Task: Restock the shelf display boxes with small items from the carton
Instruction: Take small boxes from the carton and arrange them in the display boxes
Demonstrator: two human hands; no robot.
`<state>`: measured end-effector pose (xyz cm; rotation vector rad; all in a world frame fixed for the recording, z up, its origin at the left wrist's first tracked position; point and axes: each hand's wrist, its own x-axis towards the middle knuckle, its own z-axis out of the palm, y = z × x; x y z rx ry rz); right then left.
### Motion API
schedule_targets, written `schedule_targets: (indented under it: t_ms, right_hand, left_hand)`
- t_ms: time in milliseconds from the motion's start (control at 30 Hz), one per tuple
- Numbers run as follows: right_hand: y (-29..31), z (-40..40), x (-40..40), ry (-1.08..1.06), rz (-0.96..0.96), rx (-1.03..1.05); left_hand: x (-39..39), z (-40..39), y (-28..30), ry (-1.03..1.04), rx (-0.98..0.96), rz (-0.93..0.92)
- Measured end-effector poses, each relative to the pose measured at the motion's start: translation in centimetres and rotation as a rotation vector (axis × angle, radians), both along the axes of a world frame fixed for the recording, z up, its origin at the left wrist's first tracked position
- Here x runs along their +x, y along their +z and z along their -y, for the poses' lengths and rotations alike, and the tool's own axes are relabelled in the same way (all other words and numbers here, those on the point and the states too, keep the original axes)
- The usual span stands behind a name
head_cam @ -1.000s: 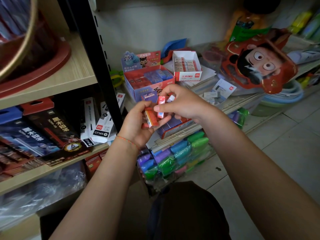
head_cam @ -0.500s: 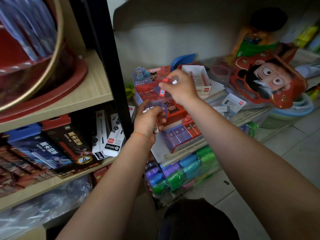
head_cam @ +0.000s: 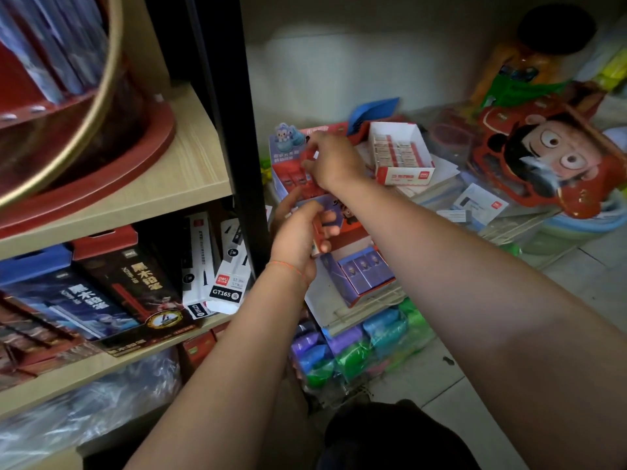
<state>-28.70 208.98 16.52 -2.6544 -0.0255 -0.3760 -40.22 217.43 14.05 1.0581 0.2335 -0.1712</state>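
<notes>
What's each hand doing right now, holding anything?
Left hand: fingers curled round a few small red and white packets, held below the display box.
Right hand: pinching one small red packet over the red and blue cardboard display box.

You are looking at a dim, soft picture. Daylight is coming from the right, brightening the floor tiles (head_cam: pixel 597 276) and the right forearm (head_cam: pixel 509 320), while the shelf upright (head_cam: pixel 220 106) is sitting in deep shadow. The wide lens is bending the edges. The right hand (head_cam: pixel 330 157) is smearing with motion blur.
</notes>
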Motion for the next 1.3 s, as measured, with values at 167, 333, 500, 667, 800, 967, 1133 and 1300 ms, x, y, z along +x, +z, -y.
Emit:
schedule_targets:
  t_ms: [167, 333, 500, 667, 800, 967, 1133, 1300]
  right_hand:
    - [-0.1, 0.0, 0.6, -0.015, -0.032, -0.157]
    - [-0.2, -0.2, 0.6, -0.022, -0.040, -0.179]
    - [0.1, -0.2, 0.5, 0.001, -0.087, -0.179]
    - [-0.2, -0.5, 0.2, -0.016, -0.066, -0.236]
    - [0.1, -0.6, 0.2, -0.028, -0.103, -0.270]
    - [0.5, 0.1, -0.5, 0.076, -0.108, -0.261]
    - [2.9, 1.7, -2.2, 0.113, -0.021, 0.038]
    - [6.0, 3.3, -8.8, 0.293, -0.332, 0.162]
  left_hand:
    - [0.1, 0.0, 0.0, 0.002, -0.008, -0.008]
    - [-0.2, -0.1, 0.2, -0.002, 0.005, 0.000]
    - [-0.2, -0.1, 0.3, -0.007, 0.011, 0.006]
    - [-0.1, -0.2, 0.2, -0.010, 0.006, -0.004]
    - [0.0, -0.2, 0.1, -0.012, 0.014, -0.003]
    - [-0.1, -0.2, 0.2, -0.024, -0.029, -0.021]
    - [-0.8, -0.2, 1.1, -0.025, -0.382, -0.093]
    - [-1.9, 0.5, 1.8, -0.012, -0.748, -0.147]
